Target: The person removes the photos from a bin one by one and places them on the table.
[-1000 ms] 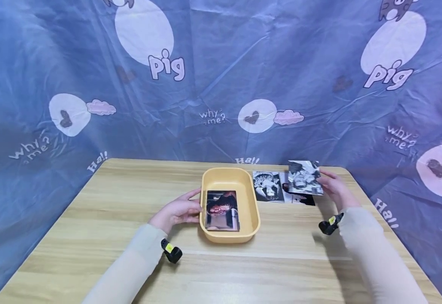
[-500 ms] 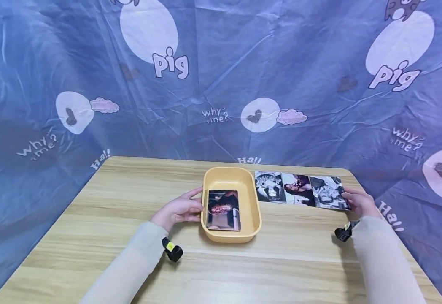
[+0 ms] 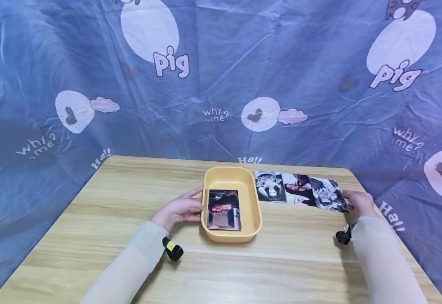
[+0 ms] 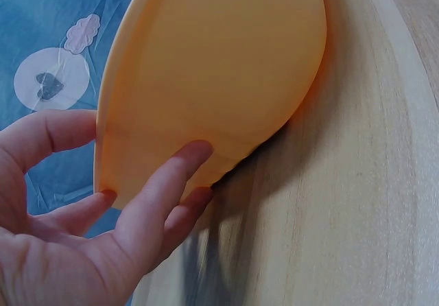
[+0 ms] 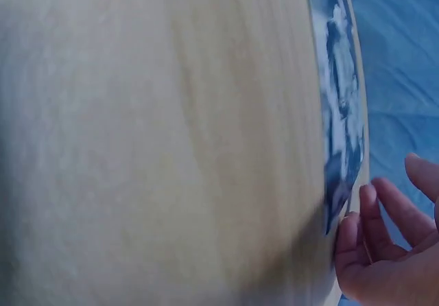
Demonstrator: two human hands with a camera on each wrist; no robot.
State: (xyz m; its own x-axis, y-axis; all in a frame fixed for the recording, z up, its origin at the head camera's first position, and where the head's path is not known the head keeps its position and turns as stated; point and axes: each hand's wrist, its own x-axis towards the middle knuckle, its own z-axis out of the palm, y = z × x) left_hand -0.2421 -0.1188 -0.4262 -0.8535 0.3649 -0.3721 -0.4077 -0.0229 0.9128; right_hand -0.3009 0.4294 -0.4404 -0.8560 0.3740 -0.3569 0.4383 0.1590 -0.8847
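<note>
A yellow tray (image 3: 248, 211) stands on the table, with a stack of colour photos (image 3: 224, 210) lying in its left front part. My left hand (image 3: 179, 209) touches the tray's left outer wall, fingers spread along it in the left wrist view. Right of the tray lie a black-and-white photo (image 3: 270, 185), a colour photo (image 3: 298, 189) and another black-and-white photo (image 3: 328, 194) in a row. At the last one's right edge is my right hand (image 3: 359, 202), fingers loosely bent. Whether its fingertips touch the photo, I cannot tell.
The wooden table (image 3: 137, 185) ends just behind the row of photos and to the right of my right hand. A blue patterned cloth (image 3: 190, 105) hangs beyond its back edge. Each wrist wears a small black camera (image 3: 173, 249).
My right hand has moved right and lowered the black-and-white photo onto the table at the row's right end, then let it go. The left hand stays at the tray.
</note>
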